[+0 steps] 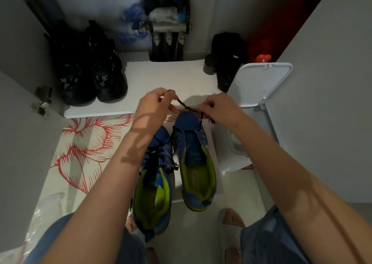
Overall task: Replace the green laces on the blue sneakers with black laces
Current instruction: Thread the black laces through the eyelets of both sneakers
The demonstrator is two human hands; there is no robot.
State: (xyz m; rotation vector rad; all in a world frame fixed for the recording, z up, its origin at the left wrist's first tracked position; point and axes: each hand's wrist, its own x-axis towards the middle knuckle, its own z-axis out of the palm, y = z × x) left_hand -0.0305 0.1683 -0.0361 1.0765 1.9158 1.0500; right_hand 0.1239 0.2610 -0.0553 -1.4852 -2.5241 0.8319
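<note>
The left sneaker (pixel 153 193) and right sneaker (pixel 194 155) stand side by side at centre, toes toward 12 o'clock; the left is laced in black. Just at 12 o'clock from the right toe, the left hand (pixel 155 104) and right hand (pixel 219 108) each pinch the black lace (pixel 182 103), stretched between them; one strand drops to the right sneaker's front eyelets; an open-lidded bin (pixel 259 82) stands at 2 o'clock.

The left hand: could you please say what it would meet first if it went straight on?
Likely the white shelf board beyond the left hand, which pinches the black lace; if it clears the board, the dark pipes on the back wall. Depth is unclear.
</note>
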